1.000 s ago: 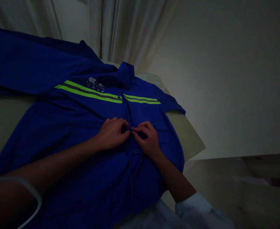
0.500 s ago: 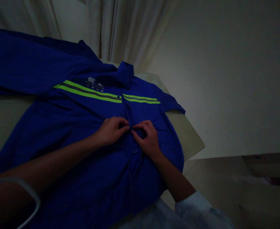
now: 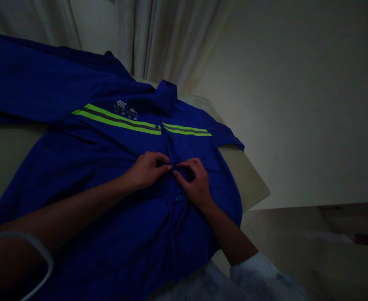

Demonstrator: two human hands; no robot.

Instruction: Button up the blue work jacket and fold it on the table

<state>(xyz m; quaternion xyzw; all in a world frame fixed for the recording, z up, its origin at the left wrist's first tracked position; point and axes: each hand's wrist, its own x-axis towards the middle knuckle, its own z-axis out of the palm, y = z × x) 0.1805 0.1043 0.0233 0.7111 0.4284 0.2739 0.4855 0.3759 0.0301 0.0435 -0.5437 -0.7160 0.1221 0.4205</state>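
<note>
Blue woven placket [image 3: 168, 146] pinched between left hand [image 3: 148, 170] and right hand [image 3: 192, 179].

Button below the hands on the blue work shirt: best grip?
Probably pinch the button by its rim between thumb and fingertip, coming from the hem side. The left hand and right hand crowd the area above it, and it lies flat on the placket, so the rim looks like the easiest edge to catch.

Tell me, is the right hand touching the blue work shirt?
Touching: the head view shows the right hand resting on the blue work shirt, with no gap between palm and cloth.
</note>
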